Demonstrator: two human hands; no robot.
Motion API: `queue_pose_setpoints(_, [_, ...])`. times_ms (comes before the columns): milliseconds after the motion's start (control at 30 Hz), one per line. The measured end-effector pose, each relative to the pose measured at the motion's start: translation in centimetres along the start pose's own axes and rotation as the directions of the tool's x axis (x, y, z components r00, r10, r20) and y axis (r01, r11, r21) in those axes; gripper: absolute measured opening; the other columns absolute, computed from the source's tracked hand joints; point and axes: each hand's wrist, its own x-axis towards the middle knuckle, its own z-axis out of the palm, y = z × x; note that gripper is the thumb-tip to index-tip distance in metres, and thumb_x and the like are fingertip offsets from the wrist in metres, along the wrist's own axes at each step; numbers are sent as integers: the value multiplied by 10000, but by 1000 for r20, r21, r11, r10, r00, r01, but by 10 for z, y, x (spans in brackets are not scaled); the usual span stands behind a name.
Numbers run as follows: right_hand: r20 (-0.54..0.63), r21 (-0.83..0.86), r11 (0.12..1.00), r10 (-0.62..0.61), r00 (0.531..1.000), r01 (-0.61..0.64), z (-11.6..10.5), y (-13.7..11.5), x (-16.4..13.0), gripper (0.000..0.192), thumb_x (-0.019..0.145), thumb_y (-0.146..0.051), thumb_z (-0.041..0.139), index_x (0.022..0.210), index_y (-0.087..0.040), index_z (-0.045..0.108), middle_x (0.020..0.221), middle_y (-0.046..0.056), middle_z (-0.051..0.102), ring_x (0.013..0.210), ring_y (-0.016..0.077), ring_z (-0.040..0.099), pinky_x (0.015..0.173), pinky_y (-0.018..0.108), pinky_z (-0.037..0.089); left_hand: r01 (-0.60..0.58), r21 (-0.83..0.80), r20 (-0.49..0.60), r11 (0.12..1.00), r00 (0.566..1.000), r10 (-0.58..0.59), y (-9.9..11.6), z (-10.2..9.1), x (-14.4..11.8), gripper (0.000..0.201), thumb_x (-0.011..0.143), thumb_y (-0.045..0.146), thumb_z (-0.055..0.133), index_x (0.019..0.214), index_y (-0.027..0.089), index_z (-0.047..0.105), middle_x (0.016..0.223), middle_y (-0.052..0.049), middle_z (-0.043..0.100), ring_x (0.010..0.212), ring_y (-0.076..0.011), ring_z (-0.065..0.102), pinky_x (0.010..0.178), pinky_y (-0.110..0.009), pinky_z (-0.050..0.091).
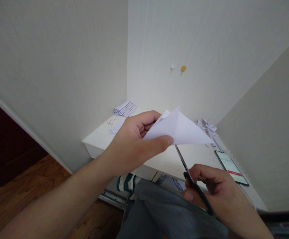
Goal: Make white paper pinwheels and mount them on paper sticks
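Pinched between the thumb and fingers of my left hand [141, 142] is a folded sheet of white paper [181, 127], roughly triangular with a crease down its middle. My right hand [213, 187] grips black-handled scissors [193, 182]. Their thin metal blades point up and left, with the tip at the paper's lower edge close to my left thumb. Whether the blades lie around the paper or just touch it, I cannot tell. The fingers of my left hand are partly hidden behind the paper.
A white desk [159, 164] stands in the wall corner. On it lie a bundle of folded paper strips [125, 109], small pale bits [111, 122], folded paper pieces [206, 127] and a phone [231, 168] with its screen lit. Two hooks [183, 69] are on the wall.
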Motion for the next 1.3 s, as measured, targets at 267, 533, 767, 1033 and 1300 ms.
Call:
queue_pose_setpoints(267, [12, -7, 1000, 25, 1000, -25, 0, -2, 1, 333, 701, -376, 817, 571, -191, 573, 555, 0, 595, 560, 135, 492, 508, 230, 389, 21, 5, 27, 1000, 999, -21, 3, 1, 1, 176, 753, 128, 790, 909, 161, 717, 708, 32, 639, 598, -88, 541, 515, -177, 410])
queue_pose_setpoints(533, [2, -15, 1000, 14, 1000, -14, 0, 0, 3, 342, 695, -388, 809, 565, -192, 560, 545, -8, 566, 555, 134, 473, 506, 233, 383, 19, -28, 43, 999, 999, -17, 0, -1, 2, 173, 755, 97, 783, 899, 168, 716, 716, 45, 639, 605, -74, 538, 521, -164, 408])
queue_pose_setpoints(767, [4, -18, 1000, 13, 1000, -13, -1, -2, 1, 341, 690, -391, 820, 567, -191, 573, 554, 6, 603, 560, 142, 501, 518, 239, 403, 22, -25, 40, 999, 999, -21, 0, -1, 2, 145, 771, 135, 794, 893, 168, 722, 715, 35, 650, 605, -86, 561, 531, -176, 445])
queue_pose_setpoints(1033, [5, 4, 999, 48, 999, -48, 1, -1, 3, 367, 689, -406, 818, 560, -198, 545, 552, -2, 571, 554, 138, 475, 501, 238, 386, 22, -40, 45, 999, 999, -20, -1, -2, 2, 160, 771, 123, 795, 906, 179, 730, 725, 40, 664, 611, -80, 569, 535, -167, 451])
queue_pose_setpoints(1300, [-17, -5, 1000, 18, 1000, -18, 0, 3, 2, 364, 712, -389, 824, 570, -197, 549, 540, -21, 557, 529, 117, 448, 483, 219, 357, 11, -37, 32, 999, 999, -10, -4, -1, 1, 134, 791, 134, 777, 904, 171, 715, 702, 31, 666, 610, -90, 589, 548, -182, 468])
